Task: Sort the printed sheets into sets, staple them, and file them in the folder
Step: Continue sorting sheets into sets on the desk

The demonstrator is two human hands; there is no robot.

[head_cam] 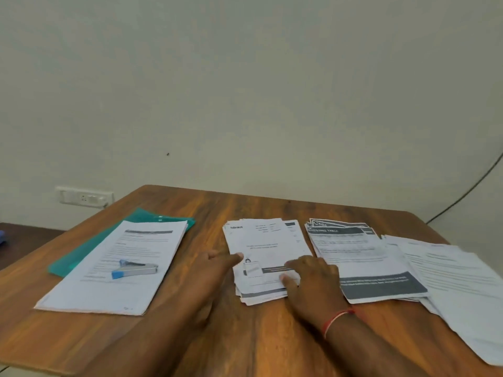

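While a stack [152, 240] overlaps the folder [81, 254], left hand [209, 270] and right hand [313, 278] rest uncurled on another pile [266, 240].

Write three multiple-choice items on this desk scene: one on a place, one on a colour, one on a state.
1. The stapler lies: A) on the leftmost stack; B) on the bare wood; C) in a palm.
2. The folder is: A) red; B) green; C) black.
3. The left hand and right hand are: A) raised in the air; B) gripping a pen; C) both on the middle stack.
Key: 1 A, it sits on the printed top page there. 2 B, teal-green plastic shows from under the leftmost stack. 3 C, the left fingertips touch its edge and the right fingers rest on top.
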